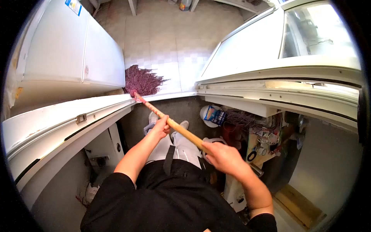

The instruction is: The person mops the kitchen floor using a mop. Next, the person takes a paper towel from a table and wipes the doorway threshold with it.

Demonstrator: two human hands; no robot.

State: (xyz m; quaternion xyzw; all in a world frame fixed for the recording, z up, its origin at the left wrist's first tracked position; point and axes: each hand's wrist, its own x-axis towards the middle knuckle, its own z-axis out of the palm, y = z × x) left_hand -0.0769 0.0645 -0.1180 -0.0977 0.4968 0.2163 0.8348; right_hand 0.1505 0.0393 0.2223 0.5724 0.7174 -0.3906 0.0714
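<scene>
A broom (181, 130) slants across my body, its pale wooden handle running from lower right to upper left. My left hand (160, 127) is wrapped round the middle of the handle. Nearer the top end, my right hand (223, 157) grips it too. The broom's dark reddish-purple bristles (143, 80) spread over the tiled floor just past the door sill, close to the lower corner of a white fridge-like cabinet. A red binding joins bristles and handle.
White door frames flank me, with an open glazed door (251, 42) at right. The white cabinet (58, 46) stands left. A second bundle of purplish twigs (247, 119), a blue packet (215, 115) and cluttered shelving lie right of my feet. A bottle (185, 4) stands at the far end.
</scene>
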